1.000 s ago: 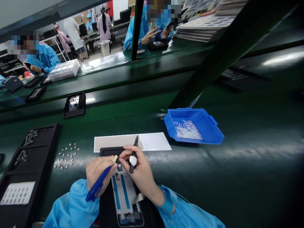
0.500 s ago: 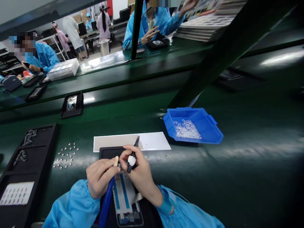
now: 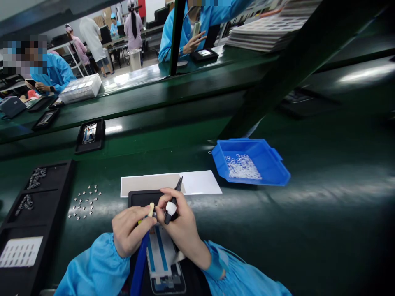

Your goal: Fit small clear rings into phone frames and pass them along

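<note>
Green worktop (image 3: 324, 230) fills the head view; on it a black tray (image 3: 138, 197) cradles the phone frame (image 3: 160, 259), seemingly so it sits steady under the hands. The left hand (image 3: 129, 230), fingers pinched together, grips a yellow piece (image 3: 151, 209) above the frame's far end; whether it also holds the blue tool (image 3: 138, 267) is unclear. The right hand (image 3: 180, 222), thumb and forefinger nearly meeting beside that piece, carries tweezers (image 3: 170, 207) across its fingers, points away, presumably freeing the fingertips. White rings (image 3: 243, 168) lie in a blue bin (image 3: 271, 164), probably against scattering.
</note>
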A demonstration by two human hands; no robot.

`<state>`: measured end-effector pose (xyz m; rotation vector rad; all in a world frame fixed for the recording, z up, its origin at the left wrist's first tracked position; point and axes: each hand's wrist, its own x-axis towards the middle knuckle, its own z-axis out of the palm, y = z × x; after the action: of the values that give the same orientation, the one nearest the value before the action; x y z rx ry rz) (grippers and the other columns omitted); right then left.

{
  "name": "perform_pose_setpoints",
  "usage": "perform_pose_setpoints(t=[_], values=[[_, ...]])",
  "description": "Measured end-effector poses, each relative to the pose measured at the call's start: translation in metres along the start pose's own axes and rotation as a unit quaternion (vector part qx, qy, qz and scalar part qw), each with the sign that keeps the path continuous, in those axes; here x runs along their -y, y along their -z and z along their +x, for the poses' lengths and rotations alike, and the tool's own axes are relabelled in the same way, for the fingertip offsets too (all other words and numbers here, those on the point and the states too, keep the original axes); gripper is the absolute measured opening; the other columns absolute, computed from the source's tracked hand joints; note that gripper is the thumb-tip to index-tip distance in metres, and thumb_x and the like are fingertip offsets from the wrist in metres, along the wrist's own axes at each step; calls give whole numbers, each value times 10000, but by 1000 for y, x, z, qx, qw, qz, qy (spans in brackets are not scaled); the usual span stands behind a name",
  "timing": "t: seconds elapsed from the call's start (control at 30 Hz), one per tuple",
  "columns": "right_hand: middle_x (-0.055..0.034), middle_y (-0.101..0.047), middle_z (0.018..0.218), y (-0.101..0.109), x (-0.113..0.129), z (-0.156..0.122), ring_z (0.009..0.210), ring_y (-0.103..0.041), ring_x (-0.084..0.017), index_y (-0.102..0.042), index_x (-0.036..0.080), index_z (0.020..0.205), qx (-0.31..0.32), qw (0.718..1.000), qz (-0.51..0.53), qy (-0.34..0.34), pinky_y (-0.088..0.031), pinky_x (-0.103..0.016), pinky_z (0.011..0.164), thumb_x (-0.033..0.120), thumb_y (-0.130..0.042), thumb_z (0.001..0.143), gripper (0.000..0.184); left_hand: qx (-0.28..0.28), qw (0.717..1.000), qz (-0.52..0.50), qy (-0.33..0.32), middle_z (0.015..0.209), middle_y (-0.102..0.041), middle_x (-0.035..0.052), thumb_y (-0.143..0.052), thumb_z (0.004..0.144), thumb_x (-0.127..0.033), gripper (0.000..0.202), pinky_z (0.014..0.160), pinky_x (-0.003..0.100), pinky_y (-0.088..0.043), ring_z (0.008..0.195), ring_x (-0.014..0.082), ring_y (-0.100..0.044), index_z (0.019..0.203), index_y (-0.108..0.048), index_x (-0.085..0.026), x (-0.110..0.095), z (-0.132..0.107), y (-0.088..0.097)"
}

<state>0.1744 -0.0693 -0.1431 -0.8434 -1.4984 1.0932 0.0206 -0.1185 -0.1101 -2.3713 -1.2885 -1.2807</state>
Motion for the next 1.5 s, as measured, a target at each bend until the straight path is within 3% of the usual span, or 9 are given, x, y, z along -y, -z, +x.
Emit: perform_pose_setpoints(t=[0.3,0.53,0.77,0.87,0.97,1.07,1.2,1.33,1.5], values=[[31,-598,831,-2,-3,0,715,-595,-138,-503,275,1185,5,1000,12,-15,-501,-275,703,107,-575,839,392,19,999,22,-22,963,-759,122,-630,876,-128,206,787,313,-608,888,201,-735,1067,-645,-206,2,-4,-1],[33,-589,809,-2,-2,1,696,-593,-131,-521,253,1168,-2,1000,-6,16,-499,-271,682,105,-563,828,373,-21,998,44,-47,943,-749,117,-503,957,-148,151,775,292,-605,906,175,-717,983,-652,-149,3,-8,-9],[37,-602,799,-3,-1,1,689,-609,-128,-525,252,1159,-4,1000,-2,14,-515,-264,677,115,-568,840,350,27,996,58,-65,898,-752,127,-527,940,-120,115,736,281,-613,865,186,-732,964,-637,-144,0,5,-1],[23,-640,814,-2,-1,-1,708,-639,-145,-526,245,1170,0,1000,-7,21,-536,-284,695,133,-596,859,338,-4,1000,23,-18,968,-751,119,-579,914,-126,113,741,279,-611,892,190,-731,1001,-638,-169,2,-2,-6],[0,-688,861,0,2,-3,762,-674,-168,-538,255,1170,12,997,-30,74,-555,-305,718,140,-629,871,333,-75,991,-43,104,962,-753,71,-637,878,-118,96,739,251,-604,864,171,-735,935,-637,-196,5,-11,-14],[-6,-699,884,2,3,-5,775,-684,-167,-550,265,1145,-5,992,-36,119,-568,-299,712,113,-635,863,331,-163,946,-125,250,861,-747,29,-655,876,-154,63,741,254,-610,784,155,-739,867,-604,-191,6,-12,-19],[-12,-703,917,0,2,-3,795,-693,-155,-542,264,1157,-27,999,6,46,-580,-270,708,116,-615,872,330,-207,861,-249,393,808,-744,22,-680,876,-283,151,572,195,-598,601,135,-721,866,-580,-171,4,-4,-21],[-10,-711,907,-2,1,-1,790,-695,-150,-561,260,1126,-17,999,31,9,-580,-257,717,140,-641,860,302,-199,833,-303,417,801,-750,21,-710,853,-313,194,549,168,-589,594,129,-719,855,-581,-169,2,-3,-23],[-4,-711,879,-2,3,-1,742,-685,-137,-573,254,1112,-22,999,41,-12,-576,-239,694,153,-654,851,291,-194,886,-255,334,896,-744,9,-679,871,-173,79,661,183,-607,680,107,-726,880,-602,-185,-1,-13,-27]])
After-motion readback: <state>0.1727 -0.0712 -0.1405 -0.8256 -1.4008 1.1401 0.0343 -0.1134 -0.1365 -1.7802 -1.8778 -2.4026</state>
